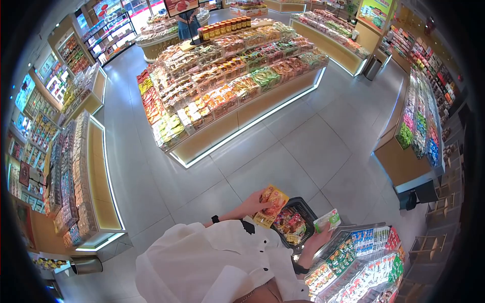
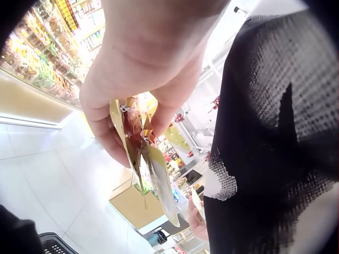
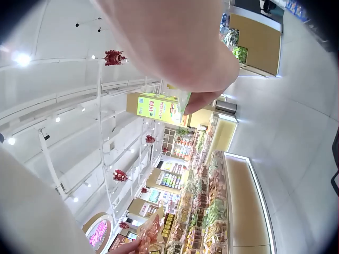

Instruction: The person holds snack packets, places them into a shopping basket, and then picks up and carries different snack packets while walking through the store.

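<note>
My left hand [image 1: 255, 203] grips yellow-orange snack packets [image 1: 274, 204]. Seen from the left wrist, two packet edges [image 2: 161, 182] hang side by side between thumb and fingers. A dark plastic shopping basket [image 1: 301, 203] sits between my hands, holding several colourful snack packets [image 1: 292, 225]. On its other side, my right hand [image 1: 319, 239] holds a white and green packet [image 1: 328, 220] upright near the basket's rim. In the right wrist view that hand [image 3: 175, 50] hides nearly all of its packet.
A slanted display of packets [image 1: 348, 257] stands close by the right forearm. Ahead is a large island counter [image 1: 242, 121] stacked with snacks. Further counters line the left [image 1: 103, 187] and right [image 1: 404, 161], with grey tiled floor [image 1: 283, 156] between. Another person [image 1: 188, 28] stands at the back.
</note>
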`<action>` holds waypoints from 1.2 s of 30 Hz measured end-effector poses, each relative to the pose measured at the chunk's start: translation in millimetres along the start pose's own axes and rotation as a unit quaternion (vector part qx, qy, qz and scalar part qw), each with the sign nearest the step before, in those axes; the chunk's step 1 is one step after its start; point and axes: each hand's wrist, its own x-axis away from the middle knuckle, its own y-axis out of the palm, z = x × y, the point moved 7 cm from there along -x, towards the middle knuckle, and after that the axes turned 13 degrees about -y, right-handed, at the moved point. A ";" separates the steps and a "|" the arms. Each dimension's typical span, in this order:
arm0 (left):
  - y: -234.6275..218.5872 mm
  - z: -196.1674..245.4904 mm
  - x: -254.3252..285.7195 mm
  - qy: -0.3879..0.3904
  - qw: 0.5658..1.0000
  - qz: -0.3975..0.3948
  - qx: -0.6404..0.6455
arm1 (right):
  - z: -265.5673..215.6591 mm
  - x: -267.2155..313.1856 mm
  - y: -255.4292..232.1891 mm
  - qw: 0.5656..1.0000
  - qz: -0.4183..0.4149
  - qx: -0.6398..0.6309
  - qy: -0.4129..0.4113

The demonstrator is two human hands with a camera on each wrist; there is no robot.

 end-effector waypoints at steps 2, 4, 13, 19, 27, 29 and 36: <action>12.8 4.4 3.1 0.005 1.000 -0.026 0.000 | 1.8 2.5 -21.1 1.000 0.007 -0.018 0.000; 23.1 15.7 13.5 -0.004 1.000 -0.024 -0.012 | 19.6 1.0 -54.5 1.000 0.018 0.001 0.005; 39.0 -15.5 23.2 -0.077 0.997 -0.006 -0.017 | 9.9 9.3 -98.6 0.994 0.081 0.065 0.030; 43.6 -17.2 9.3 -0.066 0.994 -0.072 0.037 | -17.7 5.8 -59.6 0.987 -0.059 0.151 -0.008; -7.6 16.6 -29.4 -0.042 0.998 -0.052 0.023 | -11.4 4.1 10.4 0.996 -0.029 -0.022 0.081; -33.5 25.4 -43.3 -0.029 0.998 -0.050 0.027 | -3.1 8.5 43.7 0.997 -0.029 -0.034 0.061; -134.5 39.4 -86.2 -0.030 0.996 -0.038 0.078 | 76.7 22.2 147.6 0.989 -0.082 -0.033 0.118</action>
